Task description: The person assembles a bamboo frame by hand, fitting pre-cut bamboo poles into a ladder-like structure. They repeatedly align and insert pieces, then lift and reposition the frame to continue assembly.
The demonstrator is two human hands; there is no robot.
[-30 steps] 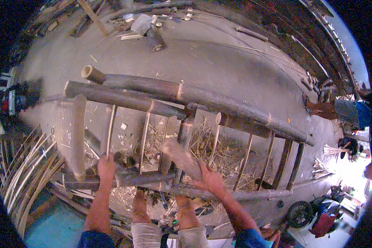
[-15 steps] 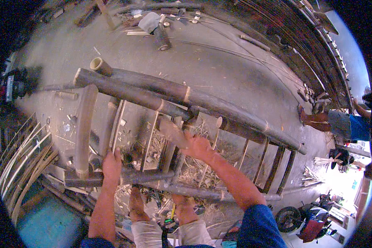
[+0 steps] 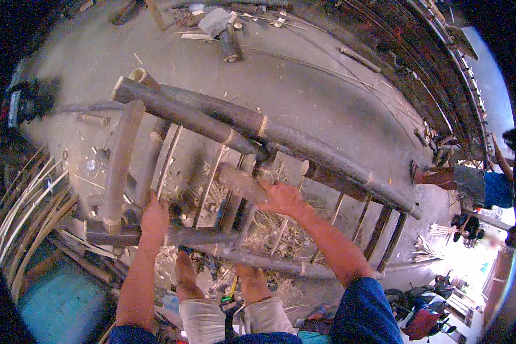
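A frame of dark bamboo poles (image 3: pixel 189 120) joined by crosspieces lies in front of me. My left hand (image 3: pixel 155 219) is closed round the lower part of a thin, pale-edged bamboo slat (image 3: pixel 169 160), close to the near rail (image 3: pixel 183 234). In my right hand (image 3: pixel 284 199) is a short, thick brown wooden piece (image 3: pixel 238 182), gripped at its right end. It points left over the middle of the frame, beside another thin slat (image 3: pixel 209 186). Left of my left hand, a thick curved bamboo length (image 3: pixel 122 166) spans the frame.
Wood shavings (image 3: pixel 264 232) litter the floor beneath the frame. Bent bamboo strips (image 3: pixel 31 209) are bundled at the left, near a blue surface (image 3: pixel 60 304). A motorcycle (image 3: pixel 427 315) stands at the lower right. At the right edge is another person (image 3: pixel 470 183). Long poles (image 3: pixel 407 63) line the upper right.
The view has shifted slightly. The wooden piece in my right hand, blurred before, is sharper and still over the middle of the frame. My left hand keeps its hold on the slat.
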